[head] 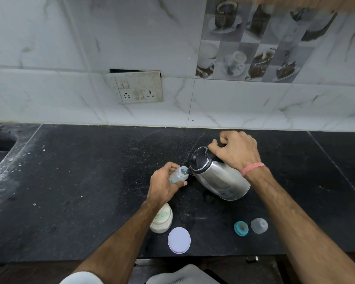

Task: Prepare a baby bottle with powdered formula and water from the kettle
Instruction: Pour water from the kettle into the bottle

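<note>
A small clear baby bottle is held by the left hand above the black counter, fingers and thumb curled round its body, open neck tilted up and to the right. The bottle is uncapped; contents cannot be made out. A steel kettle w/ black lid is gripped at its handle by the right hand, fingers closed tight round the grip, and is tipped to the left so that its spout sits right at the bottle's mouth. Whether water is running cannot be told. A pink band is seen on the right wrist. Near the front edge, a jar of pale powder is partly hidden under the left forearm, lid off; a round white lid lies flat just beside it, to the right. Further right, well apart from the jar, a teal ring w/ teat and a clear dome cap are set side by side on the counter, close but not touching. White specks are scattered over the counter, esp. toward the left. On the marble-look wall behind, a switch plate w/ two sockets is mounted; it looks soiled and sits askew over its cut-out.
</note>
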`<state>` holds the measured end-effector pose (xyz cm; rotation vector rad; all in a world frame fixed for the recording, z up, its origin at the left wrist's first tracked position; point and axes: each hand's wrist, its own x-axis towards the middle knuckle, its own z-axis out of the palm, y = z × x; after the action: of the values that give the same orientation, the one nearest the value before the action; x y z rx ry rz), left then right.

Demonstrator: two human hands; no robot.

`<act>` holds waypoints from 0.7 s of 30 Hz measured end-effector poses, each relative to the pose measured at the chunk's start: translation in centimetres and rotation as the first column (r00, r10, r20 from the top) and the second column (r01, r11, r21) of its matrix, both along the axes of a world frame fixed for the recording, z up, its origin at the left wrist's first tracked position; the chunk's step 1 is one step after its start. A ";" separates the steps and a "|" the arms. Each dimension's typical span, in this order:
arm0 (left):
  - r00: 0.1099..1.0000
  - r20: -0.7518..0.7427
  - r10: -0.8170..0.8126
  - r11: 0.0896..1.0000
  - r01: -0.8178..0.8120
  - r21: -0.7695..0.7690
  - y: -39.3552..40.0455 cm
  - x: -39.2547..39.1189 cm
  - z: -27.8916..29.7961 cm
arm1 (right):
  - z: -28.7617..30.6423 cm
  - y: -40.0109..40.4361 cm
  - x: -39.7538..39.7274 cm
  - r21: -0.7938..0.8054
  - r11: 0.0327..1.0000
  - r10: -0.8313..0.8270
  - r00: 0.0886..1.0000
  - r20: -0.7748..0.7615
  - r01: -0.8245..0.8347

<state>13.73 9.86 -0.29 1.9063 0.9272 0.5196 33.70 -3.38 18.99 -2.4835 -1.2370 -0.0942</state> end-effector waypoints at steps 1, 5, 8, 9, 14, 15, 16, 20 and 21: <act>1.000 -0.001 0.001 1.000 -0.001 0.002 0.0 0.0 0.0 | 0.0 0.0 0.0 -0.001 1.000 -0.001 1.000 -0.002 0.001; 1.000 0.005 0.004 1.000 -0.004 -0.004 0.0 0.0 0.1 | 0.2 0.1 0.0 -0.003 1.000 0.000 1.000 -0.002 0.000; 1.000 0.003 -0.002 1.000 0.002 -0.005 0.2 -0.1 0.0 | 0.1 0.2 -0.2 0.000 1.000 -0.001 1.000 -0.003 0.001; 1.000 0.003 -0.003 1.000 0.003 -0.004 0.2 -0.1 0.0 | 0.1 0.3 -0.2 0.002 1.000 -0.002 1.000 -0.005 0.002; 1.000 0.019 0.011 1.000 -0.011 0.006 0.3 -0.3 0.0 | 0.1 0.5 -0.4 -0.001 1.000 0.000 1.000 -0.011 0.000; 1.000 0.024 0.014 1.000 -0.014 0.008 0.2 -0.3 0.0 | 0.1 0.6 -0.4 0.000 1.000 0.000 1.000 -0.009 0.000; 0.999 0.029 0.017 1.000 -0.017 0.007 0.2 -0.3 0.0 | 0.1 0.6 -0.4 0.000 1.000 0.000 1.000 -0.008 0.000; 0.999 0.034 0.021 1.000 -0.021 -0.001 0.0 -0.3 0.0 | 0.3 0.7 -0.5 -0.005 1.000 0.002 1.000 -0.009 -0.002; 0.999 0.034 0.021 1.000 -0.021 -0.004 0.0 -0.3 0.1 | 0.3 0.7 -0.5 -0.006 1.000 0.001 1.000 -0.009 -0.001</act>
<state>13.40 9.87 -0.21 1.8804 0.9264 0.5613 33.16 -2.71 19.29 -2.4857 -1.2365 -0.0796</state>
